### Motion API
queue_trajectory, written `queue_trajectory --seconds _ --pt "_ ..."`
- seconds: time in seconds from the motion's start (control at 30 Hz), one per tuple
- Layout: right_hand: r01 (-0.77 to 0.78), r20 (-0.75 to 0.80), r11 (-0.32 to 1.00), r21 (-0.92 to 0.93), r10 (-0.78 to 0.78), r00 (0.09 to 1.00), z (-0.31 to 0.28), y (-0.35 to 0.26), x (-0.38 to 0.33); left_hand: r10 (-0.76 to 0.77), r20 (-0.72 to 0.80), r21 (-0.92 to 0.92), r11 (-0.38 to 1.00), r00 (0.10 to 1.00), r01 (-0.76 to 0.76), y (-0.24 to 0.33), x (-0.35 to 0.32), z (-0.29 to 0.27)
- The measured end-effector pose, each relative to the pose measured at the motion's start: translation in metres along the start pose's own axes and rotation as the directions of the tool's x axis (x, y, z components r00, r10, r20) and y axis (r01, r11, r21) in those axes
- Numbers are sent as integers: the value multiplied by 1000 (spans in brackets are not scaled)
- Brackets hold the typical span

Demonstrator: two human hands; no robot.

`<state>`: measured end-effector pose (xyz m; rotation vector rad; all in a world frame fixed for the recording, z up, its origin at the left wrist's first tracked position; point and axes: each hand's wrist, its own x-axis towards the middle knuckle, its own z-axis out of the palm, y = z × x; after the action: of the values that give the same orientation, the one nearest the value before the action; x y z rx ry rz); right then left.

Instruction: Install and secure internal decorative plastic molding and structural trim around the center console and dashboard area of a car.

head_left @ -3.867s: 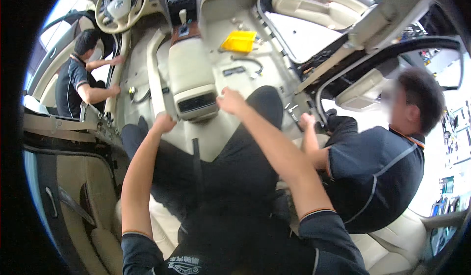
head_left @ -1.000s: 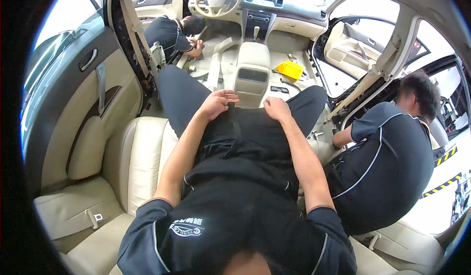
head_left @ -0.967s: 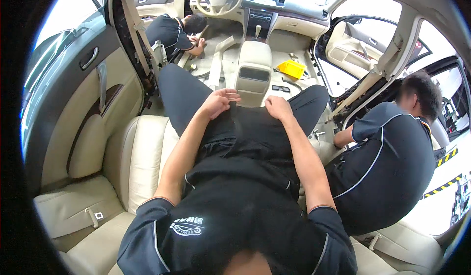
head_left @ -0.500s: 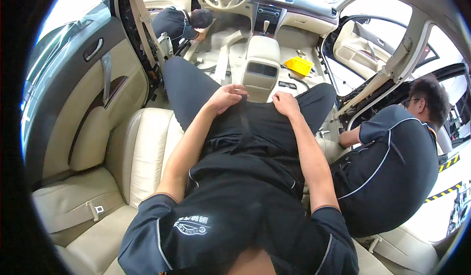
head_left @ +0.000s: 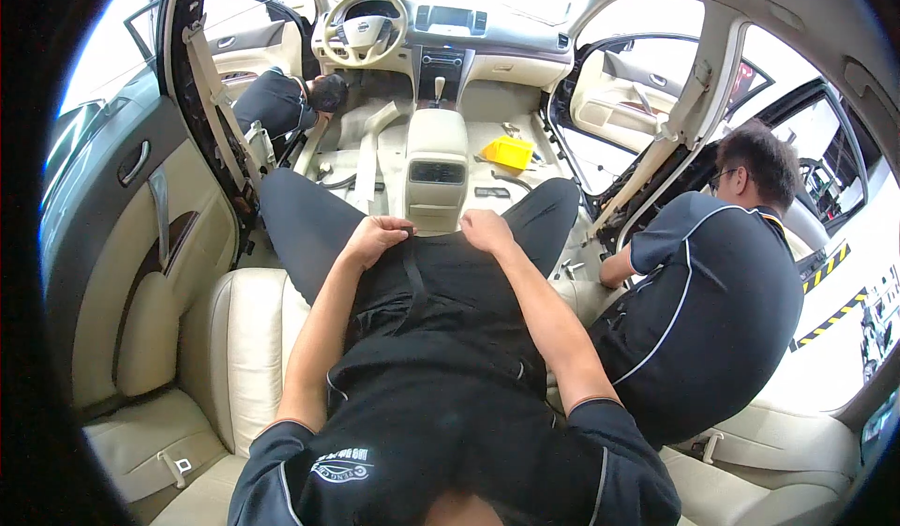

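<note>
I sit on the cream back seat (head_left: 253, 348) with a black cloth (head_left: 450, 263), apron-like, spread over my lap. At its far left corner my left hand (head_left: 375, 240) is closed, thumb and fingers pinching the dark edge where a black strap (head_left: 412, 273) runs back toward me. My right hand (head_left: 487, 232) rests at the far right edge of the same cloth, fingers curled inward. Whether its fingertips grip the cloth is hidden from view.
Ahead stand the centre console (head_left: 438, 142) and a yellow bin (head_left: 509, 152) on the stripped floor. A co-worker (head_left: 703, 301) crouches at my right; another person (head_left: 272, 104) bends at the front left. The left rear door (head_left: 141, 245) is beside me.
The view has shifted, so the cabin appears further left and more of the right side shows. My left fingers have drawn closer together on the cloth edge. My right hand stays curled at the cloth.
</note>
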<state>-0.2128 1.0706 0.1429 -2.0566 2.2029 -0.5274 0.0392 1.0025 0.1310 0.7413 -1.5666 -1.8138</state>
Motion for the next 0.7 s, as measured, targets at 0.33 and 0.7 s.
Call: queue_trajectory --seconds 0.33,0.7 --pt "-23 -37 998 55 25 999 -5 3 -3 -47 23 79 996 999 45 0 4 1" --pt "-10 -27 998 63 12 1000 1 6 3 -139 32 -43 989 990 140 -6 13 2"
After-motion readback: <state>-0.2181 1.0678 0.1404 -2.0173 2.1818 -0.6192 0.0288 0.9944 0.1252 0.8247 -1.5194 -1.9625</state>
